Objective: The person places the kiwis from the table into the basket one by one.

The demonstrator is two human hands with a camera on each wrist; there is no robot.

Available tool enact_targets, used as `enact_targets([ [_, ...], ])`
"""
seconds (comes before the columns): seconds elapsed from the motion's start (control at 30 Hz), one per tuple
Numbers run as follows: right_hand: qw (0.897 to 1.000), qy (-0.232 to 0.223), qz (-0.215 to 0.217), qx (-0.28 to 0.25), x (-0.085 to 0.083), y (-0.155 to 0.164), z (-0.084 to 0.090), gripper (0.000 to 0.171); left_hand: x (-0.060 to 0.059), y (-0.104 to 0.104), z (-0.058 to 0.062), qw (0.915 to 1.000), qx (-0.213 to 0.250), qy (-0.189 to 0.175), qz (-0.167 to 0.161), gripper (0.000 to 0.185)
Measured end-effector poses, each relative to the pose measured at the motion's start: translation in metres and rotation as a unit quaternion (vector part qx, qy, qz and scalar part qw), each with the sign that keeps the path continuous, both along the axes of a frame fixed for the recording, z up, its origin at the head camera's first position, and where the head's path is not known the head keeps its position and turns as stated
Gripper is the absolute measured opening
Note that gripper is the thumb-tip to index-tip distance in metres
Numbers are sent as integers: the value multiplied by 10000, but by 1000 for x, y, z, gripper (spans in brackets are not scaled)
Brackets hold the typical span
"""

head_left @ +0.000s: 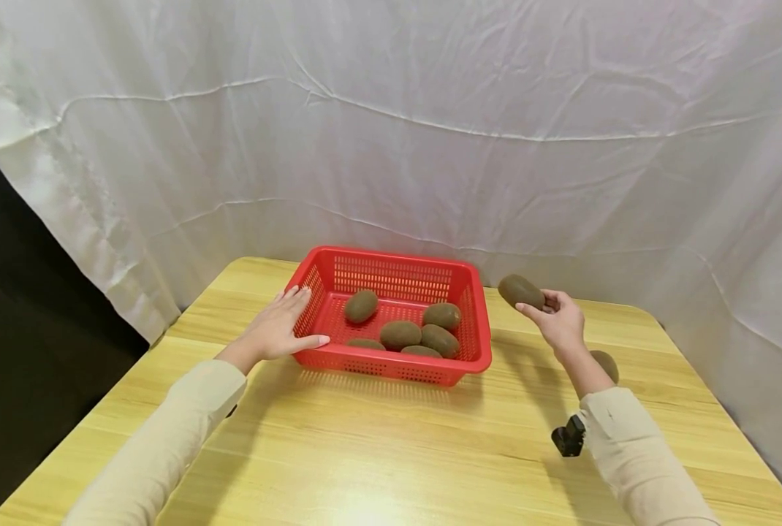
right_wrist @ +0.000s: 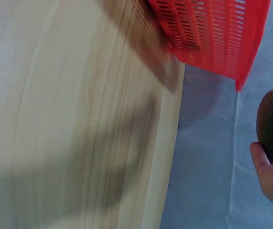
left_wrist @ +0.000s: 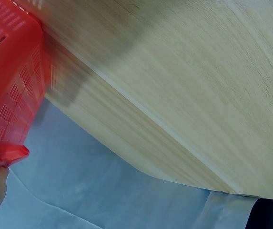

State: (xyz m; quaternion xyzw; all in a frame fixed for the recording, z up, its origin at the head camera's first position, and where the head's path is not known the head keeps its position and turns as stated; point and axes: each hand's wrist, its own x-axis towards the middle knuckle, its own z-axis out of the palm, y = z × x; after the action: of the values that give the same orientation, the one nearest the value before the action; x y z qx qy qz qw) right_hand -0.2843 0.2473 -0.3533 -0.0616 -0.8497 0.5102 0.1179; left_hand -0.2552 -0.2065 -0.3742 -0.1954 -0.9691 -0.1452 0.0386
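Observation:
A red plastic basket (head_left: 391, 369) with slotted walls stands on the table, several brown kiwis (head_left: 400, 334) lying inside it. My left hand (head_left: 275, 329) rests on the basket's left rim, fingers stretched out and thumb spread along the near side. To the right of the basket, my right hand (head_left: 562, 319) pinches a kiwi (head_left: 519, 291) between thumb and fingers, held up above the table. In the right wrist view, that kiwi (right_wrist: 271, 121) shows near the right edge beside the basket's corner. Another kiwi (head_left: 604, 365) sits on the table, partly hidden behind my right forearm.
The wooden table (head_left: 365, 446) ends just behind the basket, where a pale hanging cloth (head_left: 391, 146) forms a backdrop. Dark fabric (head_left: 29, 343) hangs at the left. A small black device (head_left: 568, 437) is strapped at my right sleeve.

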Motion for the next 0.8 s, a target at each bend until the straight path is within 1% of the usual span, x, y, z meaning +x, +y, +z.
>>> enact_targets([
  [0.4,9998,161,73,-71,1,-12,12,58,-2,-1,-1,10000,-17,12,25,96],
  [0.8,9985,266,399,272,-1,-27,20,56,-2,-1,-1,10000,-19,-38,28,97],
])
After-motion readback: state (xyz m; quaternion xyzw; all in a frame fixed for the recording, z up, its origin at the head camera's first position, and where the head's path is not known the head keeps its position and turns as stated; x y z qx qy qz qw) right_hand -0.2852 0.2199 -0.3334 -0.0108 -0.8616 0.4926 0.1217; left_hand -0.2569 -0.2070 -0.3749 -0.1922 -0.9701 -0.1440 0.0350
